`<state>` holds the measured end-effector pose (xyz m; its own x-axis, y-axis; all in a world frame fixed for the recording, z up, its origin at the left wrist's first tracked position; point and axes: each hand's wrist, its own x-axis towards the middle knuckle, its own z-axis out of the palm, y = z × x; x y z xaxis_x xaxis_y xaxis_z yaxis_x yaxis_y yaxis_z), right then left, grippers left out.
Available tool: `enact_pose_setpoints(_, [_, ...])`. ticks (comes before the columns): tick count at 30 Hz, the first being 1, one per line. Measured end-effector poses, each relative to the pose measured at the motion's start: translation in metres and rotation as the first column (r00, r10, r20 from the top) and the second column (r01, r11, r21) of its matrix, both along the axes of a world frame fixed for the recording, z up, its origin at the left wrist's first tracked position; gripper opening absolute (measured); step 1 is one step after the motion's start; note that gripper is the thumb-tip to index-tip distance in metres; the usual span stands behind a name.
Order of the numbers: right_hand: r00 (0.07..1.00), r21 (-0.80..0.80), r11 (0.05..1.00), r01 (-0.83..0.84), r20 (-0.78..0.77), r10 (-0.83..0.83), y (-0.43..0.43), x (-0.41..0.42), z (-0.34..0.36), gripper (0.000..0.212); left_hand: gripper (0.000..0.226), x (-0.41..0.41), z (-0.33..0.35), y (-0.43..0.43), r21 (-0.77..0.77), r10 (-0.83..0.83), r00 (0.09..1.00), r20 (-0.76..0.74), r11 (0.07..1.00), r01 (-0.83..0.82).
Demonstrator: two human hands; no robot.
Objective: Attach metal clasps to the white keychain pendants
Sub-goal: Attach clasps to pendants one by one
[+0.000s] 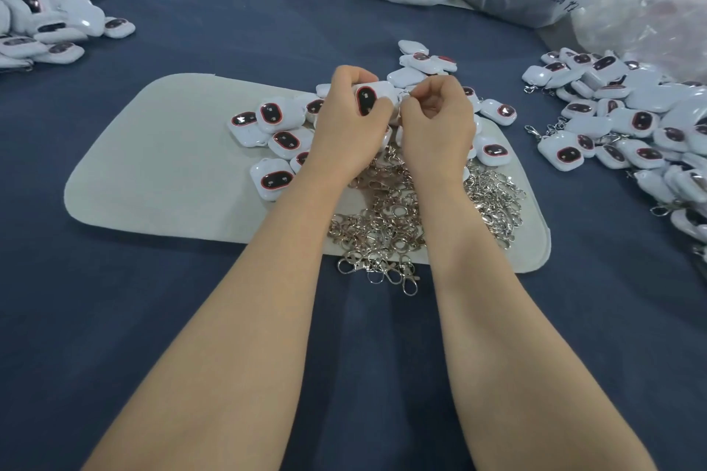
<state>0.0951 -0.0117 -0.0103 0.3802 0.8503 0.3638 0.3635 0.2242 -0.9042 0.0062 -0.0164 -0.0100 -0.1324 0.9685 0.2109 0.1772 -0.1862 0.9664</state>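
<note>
Two hands worked close together. Left of the left hand [346, 115], loose pendants [275, 126] lay on the felt mat [172, 164]. The left hand gripped one white pendant [369, 97] by its edges, dark face toward the camera. The right hand [436, 118] pinched a small metal clasp [405, 94] at the pendant's right side. Beneath both wrists lay the clasp pile [401, 218]. The pendant was judged light, rigid and glossy; an edge grip was advisable to limit slipping.

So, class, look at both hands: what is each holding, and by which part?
The left hand grips a white pendant round its sides. The right hand pinches a small metal clasp beside the pendant's right end; which part is hidden.
</note>
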Motion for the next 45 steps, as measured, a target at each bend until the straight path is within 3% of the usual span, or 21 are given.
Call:
enact_pose_setpoints(14, [0.995, 0.039, 0.999, -0.03, 0.095, 0.026, 0.003, -0.003, -0.006, 0.014, 0.018, 0.0, 0.001, 0.0, -0.007, 0.059, 0.998, -0.018, 0.998, -0.059])
enact_pose_setpoints(26, [0.961, 0.057, 0.998, -0.031, 0.278, 0.014, 0.003, -0.005, -0.01, 0.009, 0.017, 0.001, 0.0, 0.0, 0.022, 0.082, 0.995, -0.056, 0.996, -0.081])
enact_pose_setpoints(34, [0.952, 0.038, 0.997, -0.062, 0.302, 0.048, 0.002, -0.005, -0.011, 0.009, 0.021, 0.001, -0.001, -0.001, 0.155, 0.123, 0.969, -0.216, 0.984, -0.091])
enact_pose_setpoints(37, [0.97, 0.055, 0.997, -0.061, 0.239, 0.046, 0.001, -0.006, -0.009, 0.009, 0.021, 0.0, 0.001, 0.0, 0.118, 0.139, 0.983, -0.123, 0.985, -0.125])
enact_pose_setpoints(40, [0.984, 0.068, 0.993, -0.092, 0.162, 0.08, 0.0, -0.008, -0.006, 0.013, 0.016, -0.002, 0.005, 0.003, -0.049, 0.147, 0.976, 0.16, 0.989, -0.141])
enact_pose_setpoints(42, [0.984, 0.052, 0.989, -0.135, 0.123, 0.128, 0.0, -0.009, -0.005, 0.014, 0.017, -0.004, 0.007, 0.004, -0.167, 0.152, 0.911, 0.383, 0.982, -0.094])
enact_pose_setpoints(45, [0.987, 0.06, 0.988, -0.139, 0.094, 0.133, -0.001, -0.01, -0.003, 0.012, 0.021, -0.006, 0.009, 0.006, -0.266, 0.16, 0.813, 0.56, 0.964, -0.006])
